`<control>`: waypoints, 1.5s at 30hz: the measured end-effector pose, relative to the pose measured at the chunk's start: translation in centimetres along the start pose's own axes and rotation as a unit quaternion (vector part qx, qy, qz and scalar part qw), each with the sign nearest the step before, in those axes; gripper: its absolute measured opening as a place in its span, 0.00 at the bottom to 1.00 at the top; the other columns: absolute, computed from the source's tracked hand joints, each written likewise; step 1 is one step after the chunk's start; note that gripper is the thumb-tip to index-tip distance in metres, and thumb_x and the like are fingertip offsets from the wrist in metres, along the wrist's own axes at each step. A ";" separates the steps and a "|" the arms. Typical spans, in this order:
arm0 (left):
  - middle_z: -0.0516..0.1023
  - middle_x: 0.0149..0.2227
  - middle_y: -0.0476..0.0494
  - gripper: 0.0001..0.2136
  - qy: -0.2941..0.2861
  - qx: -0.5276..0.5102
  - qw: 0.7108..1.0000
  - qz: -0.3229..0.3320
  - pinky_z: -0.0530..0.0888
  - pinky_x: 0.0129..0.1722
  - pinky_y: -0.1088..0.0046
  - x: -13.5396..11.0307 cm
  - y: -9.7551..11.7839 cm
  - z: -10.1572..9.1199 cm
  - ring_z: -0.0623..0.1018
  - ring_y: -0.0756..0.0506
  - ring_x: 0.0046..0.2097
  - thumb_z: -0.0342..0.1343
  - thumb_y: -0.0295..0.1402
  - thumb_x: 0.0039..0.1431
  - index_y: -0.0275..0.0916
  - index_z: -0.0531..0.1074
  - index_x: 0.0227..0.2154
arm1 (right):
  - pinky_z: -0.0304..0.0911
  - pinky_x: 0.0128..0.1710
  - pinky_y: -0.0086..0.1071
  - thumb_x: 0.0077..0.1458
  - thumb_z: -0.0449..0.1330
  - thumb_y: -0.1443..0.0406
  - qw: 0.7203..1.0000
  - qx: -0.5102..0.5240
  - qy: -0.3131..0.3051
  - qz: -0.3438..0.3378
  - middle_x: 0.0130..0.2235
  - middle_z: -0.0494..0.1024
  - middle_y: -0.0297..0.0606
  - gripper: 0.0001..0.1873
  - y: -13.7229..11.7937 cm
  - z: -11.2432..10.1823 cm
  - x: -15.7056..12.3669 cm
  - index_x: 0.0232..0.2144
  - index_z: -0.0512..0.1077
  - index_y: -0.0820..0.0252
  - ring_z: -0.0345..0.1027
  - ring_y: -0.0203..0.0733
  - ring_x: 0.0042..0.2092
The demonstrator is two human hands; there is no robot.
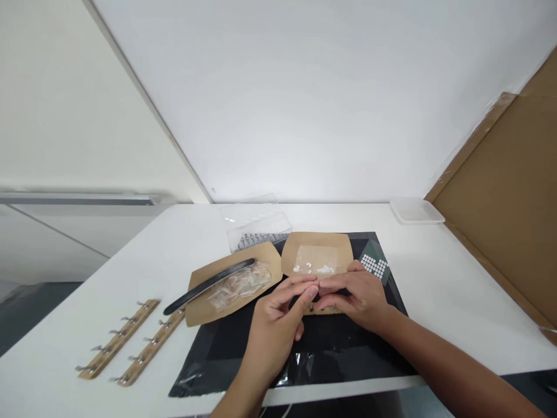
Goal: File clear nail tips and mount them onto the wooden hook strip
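Observation:
My left hand (278, 316) and my right hand (354, 296) meet over the black mat (331, 342), fingertips pinched together on something small I cannot make out. Just behind them stands a brown paper tray (317, 247) with small white bits inside. A second brown paper tray (261, 258) to the left holds clear plastic bags (239, 284), and a black handled tool (209, 284) lies across it. A sheet of white dots (374, 266) lies on the mat right of my hands.
Two wooden hook racks (119, 337) lie at the left on the white table (456, 290). A clear plastic pack (256, 223) sits at the back, a white shallow tray (415, 210) at back right. A large cardboard sheet (509, 191) leans on the right.

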State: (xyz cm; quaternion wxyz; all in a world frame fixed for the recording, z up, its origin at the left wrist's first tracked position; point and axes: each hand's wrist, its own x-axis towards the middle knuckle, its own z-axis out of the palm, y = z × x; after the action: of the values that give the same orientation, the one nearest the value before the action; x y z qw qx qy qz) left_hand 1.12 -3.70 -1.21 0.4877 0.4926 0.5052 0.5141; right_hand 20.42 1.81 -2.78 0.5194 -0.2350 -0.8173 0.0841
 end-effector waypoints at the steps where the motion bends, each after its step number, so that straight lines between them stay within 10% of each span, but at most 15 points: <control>1: 0.81 0.58 0.33 0.16 -0.011 0.012 1.000 0.000 0.67 0.13 0.81 0.2 0.3 -0.2 0.70 0.58 0.20 0.68 0.48 0.61 0.43 0.88 0.42 | 0.65 0.35 0.36 0.66 0.70 0.57 1.000 0.002 -0.004 -0.005 0.37 0.89 0.28 0.11 0.1 -0.1 0.1 0.48 0.78 0.50 0.84 0.36 0.33; 9: 0.87 0.47 0.39 0.11 -0.124 0.117 0.984 0.051 0.71 0.12 0.79 4.5 3.4 -1.2 0.72 0.55 0.15 0.66 0.43 0.63 0.44 0.88 0.40 | 0.70 0.38 0.37 0.68 0.67 0.62 0.998 -0.014 -0.001 0.067 0.38 0.89 0.31 0.03 0.6 -0.5 0.5 0.44 0.81 0.51 0.84 0.39 0.36; 24: 0.84 0.51 0.36 0.11 -0.206 -0.029 0.978 0.032 0.78 0.15 0.80 7.1 -0.2 -2.2 0.78 0.55 0.18 0.70 0.41 0.61 0.40 0.88 0.41 | 0.77 0.36 0.33 0.64 0.70 0.60 0.975 0.034 0.041 0.218 0.36 0.88 0.33 0.05 0.4 0.1 -0.3 0.41 0.82 0.51 0.84 0.41 0.37; 36: 0.82 0.38 0.42 0.14 -0.291 -0.034 0.955 -0.039 0.74 0.13 0.85 6.8 1.3 -3.0 0.79 0.54 0.20 0.68 0.43 0.62 0.37 0.86 0.41 | 0.59 0.39 0.37 0.65 0.70 0.66 0.997 -0.064 -0.010 0.030 0.35 0.88 0.28 0.05 0.6 -0.8 0.9 0.41 0.77 0.53 0.82 0.37 0.35; 45: 0.85 0.36 0.43 0.14 -0.348 -0.031 0.933 -0.088 0.76 0.14 0.85 7.2 0.9 -3.7 0.81 0.51 0.26 0.71 0.39 0.60 0.35 0.78 0.42 | 0.59 0.40 0.37 0.61 0.72 0.50 0.994 -0.004 -0.091 0.056 0.34 0.85 0.30 0.19 0.3 -1.0 0.9 0.44 0.75 0.56 0.79 0.37 0.34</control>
State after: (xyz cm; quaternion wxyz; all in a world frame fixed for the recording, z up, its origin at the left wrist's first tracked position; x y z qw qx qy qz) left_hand -2.90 3.33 -0.22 0.6913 0.5791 0.3290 0.2804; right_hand 21.12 2.40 -1.69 0.4368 -0.2738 -0.8469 0.1303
